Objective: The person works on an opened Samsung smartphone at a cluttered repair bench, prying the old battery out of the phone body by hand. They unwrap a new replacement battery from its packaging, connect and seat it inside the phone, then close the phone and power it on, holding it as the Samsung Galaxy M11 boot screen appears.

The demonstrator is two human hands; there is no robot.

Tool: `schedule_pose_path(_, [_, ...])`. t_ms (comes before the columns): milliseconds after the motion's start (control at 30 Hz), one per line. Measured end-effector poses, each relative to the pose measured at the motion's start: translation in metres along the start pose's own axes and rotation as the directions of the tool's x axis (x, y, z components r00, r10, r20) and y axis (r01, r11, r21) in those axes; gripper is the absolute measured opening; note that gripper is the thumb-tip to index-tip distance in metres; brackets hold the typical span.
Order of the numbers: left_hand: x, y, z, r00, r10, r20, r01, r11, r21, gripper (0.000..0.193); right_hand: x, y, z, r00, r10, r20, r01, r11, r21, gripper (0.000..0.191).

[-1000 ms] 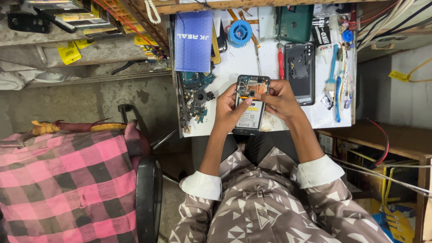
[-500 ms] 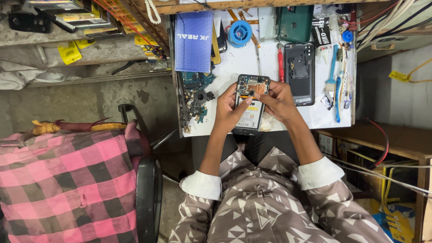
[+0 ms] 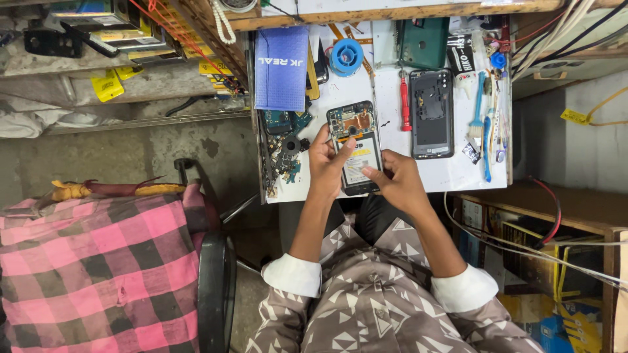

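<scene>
Even, soft daylight keeps the white worktop [image 3: 392, 157] under the hands bright and sharp (no glare), while the floor left of them sits dimmer.

Brown-grey patterned shirt [image 3: 386, 294] printed with white triangles, buttoned down the front; long sleeves rolled back into white cuffs [image 3: 294, 274] at both forearms. Left hand [image 3: 325, 163] and right hand [image 3: 398, 183] bare.

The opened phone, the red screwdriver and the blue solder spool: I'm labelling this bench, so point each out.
opened phone [image 3: 355, 145], head view, on its battery.
red screwdriver [image 3: 405, 104], head view, on its handle.
blue solder spool [image 3: 346, 57], head view, on its rim.
</scene>
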State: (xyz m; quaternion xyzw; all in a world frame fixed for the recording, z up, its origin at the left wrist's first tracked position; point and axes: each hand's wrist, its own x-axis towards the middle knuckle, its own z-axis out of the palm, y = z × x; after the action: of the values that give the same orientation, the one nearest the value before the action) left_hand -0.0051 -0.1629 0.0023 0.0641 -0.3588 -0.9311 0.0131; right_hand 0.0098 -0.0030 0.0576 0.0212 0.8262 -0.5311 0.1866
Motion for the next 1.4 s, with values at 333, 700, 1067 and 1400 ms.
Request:
schedule_pose_path(333, [-0.019,0.035,0.029,0.973,-0.109,0.205,0.088,0.990,0.111,0.049,-0.010,-0.005,-0.020,0.996,-0.091,0.001,0.086,0.945,0.317,0.013])
schedule_pose_path(700, [-0.025,0.028,0.039,0.997,-0.011,0.072,-0.003,0.980,0.199,0.035,-0.008,0.016,-0.026,0.982,-0.187,-0.031,0.188,0.982,0.030,0.039])
schedule_pose_path(1067, [-0.024,0.038,0.028,0.962,-0.116,0.249,0.123,0.992,-0.013,0.055,-0.010,0.005,-0.015,0.997,-0.059,0.059,0.016,0.833,0.552,0.026])
schedule_pose_path(1400, [-0.024,0.035,0.029,0.838,-0.041,0.544,0.247,0.918,-0.311,0.094,-0.022,0.026,-0.004,0.968,0.132,0.214,-0.229,0.812,0.536,0.035])
